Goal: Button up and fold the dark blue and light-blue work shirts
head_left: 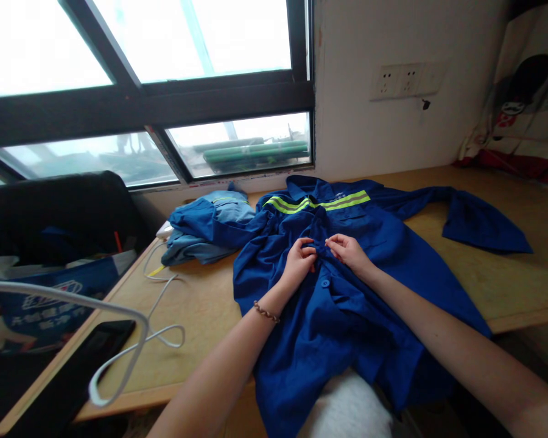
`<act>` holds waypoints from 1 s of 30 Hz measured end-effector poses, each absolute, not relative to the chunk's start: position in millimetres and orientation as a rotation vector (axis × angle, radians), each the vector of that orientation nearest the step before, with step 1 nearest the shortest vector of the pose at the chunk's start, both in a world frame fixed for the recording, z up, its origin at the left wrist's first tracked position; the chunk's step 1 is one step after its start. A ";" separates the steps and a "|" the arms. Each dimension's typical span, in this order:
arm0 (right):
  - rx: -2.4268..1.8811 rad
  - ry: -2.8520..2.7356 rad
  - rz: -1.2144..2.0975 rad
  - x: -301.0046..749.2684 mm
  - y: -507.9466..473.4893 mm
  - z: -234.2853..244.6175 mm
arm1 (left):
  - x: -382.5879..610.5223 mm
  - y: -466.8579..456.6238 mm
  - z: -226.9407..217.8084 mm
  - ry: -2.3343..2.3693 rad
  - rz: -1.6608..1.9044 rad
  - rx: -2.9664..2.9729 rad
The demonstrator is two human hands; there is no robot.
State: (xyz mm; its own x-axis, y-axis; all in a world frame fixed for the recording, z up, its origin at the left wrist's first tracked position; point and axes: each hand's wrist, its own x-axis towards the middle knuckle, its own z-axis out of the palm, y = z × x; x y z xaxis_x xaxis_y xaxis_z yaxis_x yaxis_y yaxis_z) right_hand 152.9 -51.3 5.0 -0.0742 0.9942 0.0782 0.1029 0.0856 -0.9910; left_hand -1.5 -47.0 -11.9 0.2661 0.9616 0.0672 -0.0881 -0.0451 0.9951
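Note:
A blue work jacket (383, 267) with a yellow reflective stripe across the chest lies spread front-up on a wooden table (520, 286), its hem hanging over the near edge. My left hand (298, 261) pinches the jacket's front placket at mid-chest, fingers closed on the cloth. My right hand (348, 251) pinches the facing edge of the placket just beside it, fingers closed too. A blue button (324, 283) shows just below both hands. A beaded bracelet sits on my left wrist.
A second, folded blue garment (210, 228) lies at the table's back left. A white cable (162, 292) and white clothes hanger (119, 340) lie at the left, beside a dark phone (73, 377). Wall sockets (406, 79) and a tote bag (520, 103) are at the back right.

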 end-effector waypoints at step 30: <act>-0.979 -0.972 1.841 167.2 -69.8 23.8 | -42.0 -40.9 8.5 0.899 0.762 2.089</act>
State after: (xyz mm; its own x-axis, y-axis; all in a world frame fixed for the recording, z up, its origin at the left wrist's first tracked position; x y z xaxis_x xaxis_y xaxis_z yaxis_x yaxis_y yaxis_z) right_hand 167.2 -69.8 23.8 -0.3645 0.8962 -0.2528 -0.2965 -0.3690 -0.8809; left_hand -42.0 -40.9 8.5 0.5811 0.7816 0.2266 0.3516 -0.4923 0.7963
